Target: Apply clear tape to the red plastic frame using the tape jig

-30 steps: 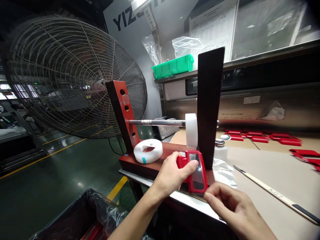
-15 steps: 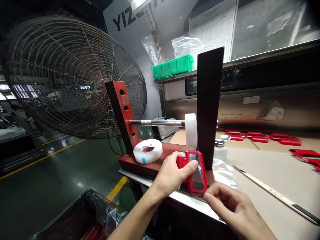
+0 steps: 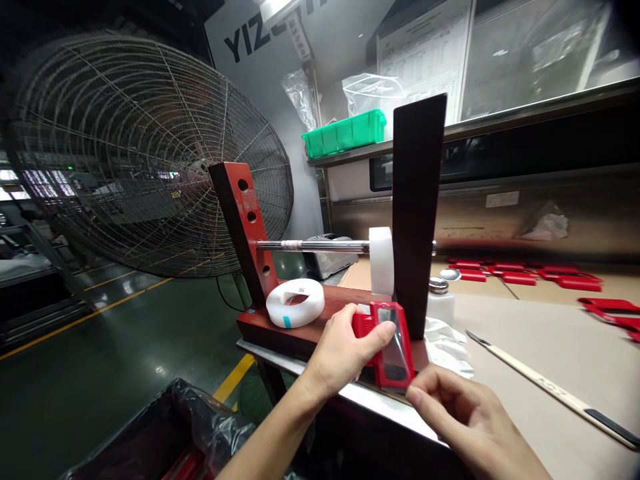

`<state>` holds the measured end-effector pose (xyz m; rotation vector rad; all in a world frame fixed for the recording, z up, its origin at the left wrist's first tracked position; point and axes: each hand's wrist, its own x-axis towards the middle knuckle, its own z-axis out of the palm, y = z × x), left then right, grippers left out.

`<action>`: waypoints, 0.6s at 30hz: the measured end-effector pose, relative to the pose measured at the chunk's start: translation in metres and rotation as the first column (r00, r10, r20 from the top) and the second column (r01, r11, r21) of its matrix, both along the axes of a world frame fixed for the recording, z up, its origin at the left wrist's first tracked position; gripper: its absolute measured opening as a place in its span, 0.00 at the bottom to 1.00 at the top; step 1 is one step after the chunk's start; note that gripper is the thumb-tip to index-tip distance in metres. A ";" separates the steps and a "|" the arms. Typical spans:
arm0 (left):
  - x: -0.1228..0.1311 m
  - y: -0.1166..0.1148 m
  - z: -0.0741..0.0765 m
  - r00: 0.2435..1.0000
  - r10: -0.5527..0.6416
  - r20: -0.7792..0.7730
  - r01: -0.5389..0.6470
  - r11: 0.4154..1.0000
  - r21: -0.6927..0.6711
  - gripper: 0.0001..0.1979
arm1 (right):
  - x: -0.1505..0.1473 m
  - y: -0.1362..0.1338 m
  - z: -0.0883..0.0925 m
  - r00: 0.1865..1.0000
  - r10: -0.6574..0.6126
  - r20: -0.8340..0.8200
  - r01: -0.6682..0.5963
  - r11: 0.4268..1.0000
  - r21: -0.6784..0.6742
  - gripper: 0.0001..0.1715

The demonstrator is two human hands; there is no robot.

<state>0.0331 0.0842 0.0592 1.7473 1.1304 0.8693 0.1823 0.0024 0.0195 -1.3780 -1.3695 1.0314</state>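
**My bench, tan and crowded**

My tan-topped workbench (image 3: 520, 340) carries a dark red wooden base (image 3: 285, 331), a metal-capped white bottle (image 3: 441, 301), a crumpled white cloth (image 3: 447, 350), a long pointed cream-and-black strip (image 3: 550, 385), and red parts (image 3: 520, 281) farther back.

The frame (image 3: 386, 343) was between the left hand (image 3: 345, 353) and the right hand (image 3: 463, 417), in front of the board (image 3: 417, 200). On the base (image 3: 285, 333) there were 2 uprights: the post (image 3: 239, 227) at left and the board at right. A rod (image 3: 310, 245) went from the post to the board, and 1 roll (image 3: 383, 260) sat on it just beside the board. Another roll (image 3: 295, 303) lay on the base, in front of the post. Right of the board stood a bottle (image 3: 440, 300), with a cloth (image 3: 447, 353) before it. A knife (image 3: 550, 385) lay further right on the bench (image 3: 525, 333). The fan (image 3: 145, 153) was behind the post, to the left, and a bin (image 3: 165, 433) was low at left. Far behind, a crate (image 3: 344, 133) sat on a shelf (image 3: 350, 159).
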 end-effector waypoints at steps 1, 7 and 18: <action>0.000 0.000 0.000 1.000 0.000 -0.001 0.000 1.000 0.001 0.19 | 0.000 0.000 0.000 1.000 -0.002 -0.003 0.002 1.000 -0.001 0.24; 0.000 0.000 0.000 1.000 0.000 0.000 0.000 1.000 0.008 0.19 | 0.000 0.001 -0.002 1.000 0.009 0.004 -0.009 1.000 -0.004 0.25; 0.000 0.001 0.000 1.000 -0.004 0.013 0.003 1.000 0.023 0.18 | -0.003 -0.004 -0.004 0.992 -0.076 0.103 0.070 0.996 0.062 0.24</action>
